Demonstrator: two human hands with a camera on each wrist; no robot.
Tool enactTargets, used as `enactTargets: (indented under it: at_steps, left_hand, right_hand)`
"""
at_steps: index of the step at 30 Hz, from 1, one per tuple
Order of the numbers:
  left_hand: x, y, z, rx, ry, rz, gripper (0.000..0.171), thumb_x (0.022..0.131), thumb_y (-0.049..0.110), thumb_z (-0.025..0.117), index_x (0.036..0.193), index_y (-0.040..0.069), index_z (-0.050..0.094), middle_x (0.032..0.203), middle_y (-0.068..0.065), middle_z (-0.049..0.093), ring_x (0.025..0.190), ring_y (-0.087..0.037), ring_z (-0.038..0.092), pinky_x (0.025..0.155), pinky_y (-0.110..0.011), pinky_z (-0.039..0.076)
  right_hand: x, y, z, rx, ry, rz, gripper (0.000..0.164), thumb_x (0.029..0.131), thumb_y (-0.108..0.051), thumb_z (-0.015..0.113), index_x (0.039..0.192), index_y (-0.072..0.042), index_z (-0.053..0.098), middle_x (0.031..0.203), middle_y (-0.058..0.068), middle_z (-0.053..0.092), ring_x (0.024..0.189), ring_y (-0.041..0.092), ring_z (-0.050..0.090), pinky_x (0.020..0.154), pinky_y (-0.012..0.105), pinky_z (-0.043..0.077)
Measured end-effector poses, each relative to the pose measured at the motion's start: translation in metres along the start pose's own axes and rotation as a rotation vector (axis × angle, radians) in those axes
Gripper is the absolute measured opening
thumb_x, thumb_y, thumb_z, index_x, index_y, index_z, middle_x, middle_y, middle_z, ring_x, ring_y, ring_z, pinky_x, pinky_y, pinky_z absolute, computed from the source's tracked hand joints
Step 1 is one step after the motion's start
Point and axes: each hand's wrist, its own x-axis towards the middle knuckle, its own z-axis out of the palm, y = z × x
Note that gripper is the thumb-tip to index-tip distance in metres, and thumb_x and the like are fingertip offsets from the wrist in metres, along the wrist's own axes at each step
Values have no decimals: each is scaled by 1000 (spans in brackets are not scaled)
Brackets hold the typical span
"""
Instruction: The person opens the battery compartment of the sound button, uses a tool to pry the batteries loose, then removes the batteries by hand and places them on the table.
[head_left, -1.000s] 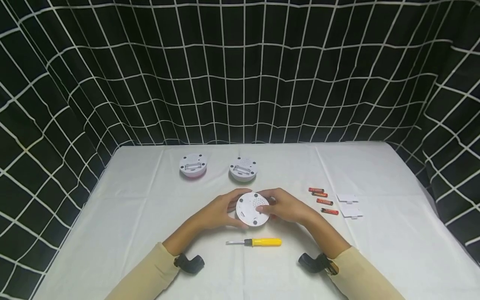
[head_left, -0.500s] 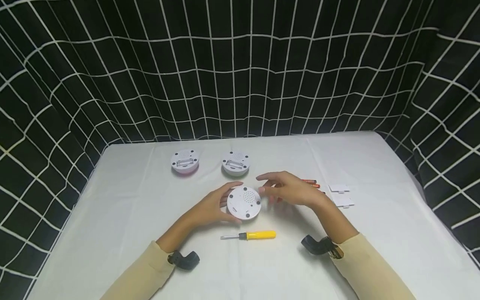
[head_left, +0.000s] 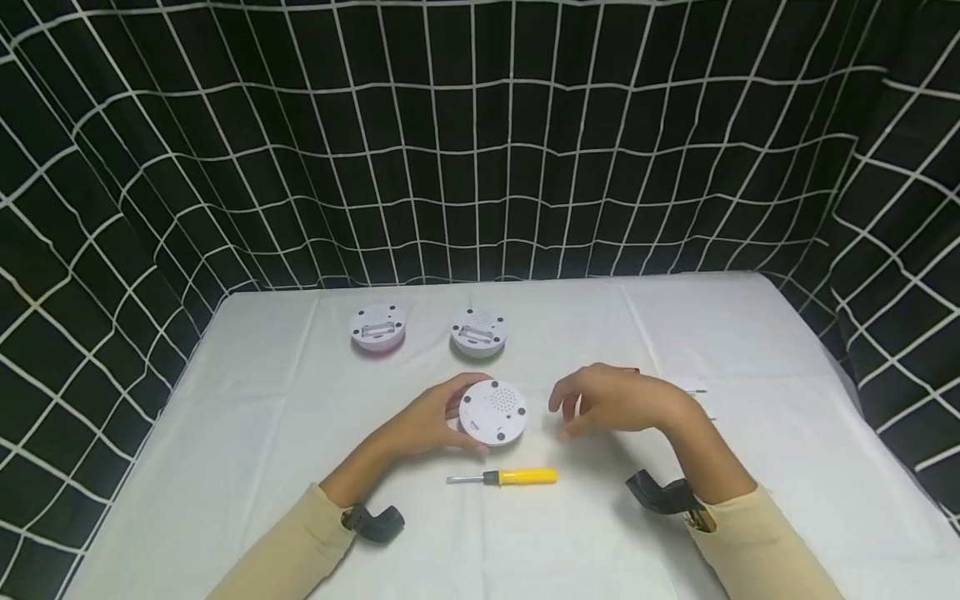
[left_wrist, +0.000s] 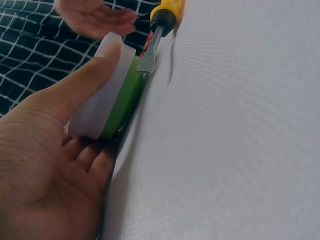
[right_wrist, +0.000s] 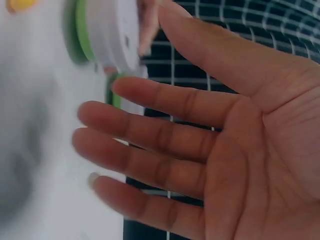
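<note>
A round white device (head_left: 492,413) lies with its flat face up, showing several dark round feet and a patch of small holes. No battery slot stands open on it. In the left wrist view a green band (left_wrist: 122,100) shows along its lower side. My left hand (head_left: 431,421) holds it from the left, thumb at the near edge and fingers round the far side. My right hand (head_left: 618,398) is apart from it to the right, over the table, fingers loosely bent and holding nothing. In the right wrist view its palm (right_wrist: 240,150) is bare.
A yellow-handled screwdriver (head_left: 528,476) lies in front of the device. Behind stand two similar devices, one pinkish below (head_left: 378,327), one greenish (head_left: 478,332), both with open battery slots. White covers (head_left: 690,385) and red batteries lie right, mostly hidden by my right hand.
My right hand has let go of the round device and moved off to the right, over the batteries and covers. The left hand has kept its hold.
</note>
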Motion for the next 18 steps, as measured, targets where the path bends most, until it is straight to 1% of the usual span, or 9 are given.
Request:
enactTargets:
  at_steps: [3, 6, 8, 11, 13, 15, 18]
  left_hand:
    - [0, 0, -1, -7, -4, -11, 100, 65, 16, 97, 150, 18, 44, 149, 2, 52, 139, -16, 48, 117, -29, 37]
    - [-1, -1, 0, -21, -8, -13, 100, 64, 15, 97, 149, 18, 44, 148, 2, 52, 139, -15, 48, 117, -29, 39]
    - [-2, 0, 0, -24, -10, -3, 100, 65, 15, 97, 149, 18, 43, 149, 1, 52, 139, -15, 47, 117, -30, 39]
    - [-1, 1, -1, -9, -10, 27, 107, 65, 17, 97, 154, 18, 37, 155, 0, 46, 142, -15, 44, 118, -30, 37]
    - [-1, 1, -1, 3, -8, 46, 109, 65, 18, 97, 156, 18, 37, 156, 0, 44, 143, -15, 42, 120, -31, 34]
    - [0, 1, -1, 2, -7, 60, 109, 64, 15, 98, 155, 18, 38, 156, 0, 45, 143, -15, 42, 121, -32, 33]
    - [0, 0, -2, -15, -7, 65, 104, 63, 10, 97, 151, 18, 43, 151, 0, 49, 141, -15, 44, 122, -32, 31]
  right_hand:
    - [6, -12, 11, -59, -47, -5, 28, 80, -27, 85, 99, -11, 72, 83, -9, 64, 76, 6, 56, 70, 25, 50]
    - [12, -21, 24, -79, -82, -11, 28, 74, -29, 89, 88, -14, 69, 77, -10, 59, 72, 7, 51, 67, 25, 47]
    - [15, -25, 31, -86, -96, -9, 30, 72, -29, 91, 84, -15, 67, 75, -9, 57, 70, 7, 49, 65, 25, 46]
    - [19, -28, 38, -112, -108, 5, 31, 71, -29, 91, 81, -15, 65, 72, -10, 54, 68, 8, 47, 63, 25, 44]
    - [21, -29, 42, -127, -113, 27, 32, 71, -30, 92, 81, -16, 65, 71, -10, 54, 67, 8, 48, 63, 25, 45]
    - [23, -30, 44, -139, -114, 46, 31, 71, -30, 92, 81, -16, 66, 71, -10, 55, 68, 8, 49, 63, 26, 46]
    - [24, -30, 44, -143, -120, 48, 31, 72, -31, 92, 80, -16, 65, 71, -10, 56, 67, 9, 49, 63, 26, 47]
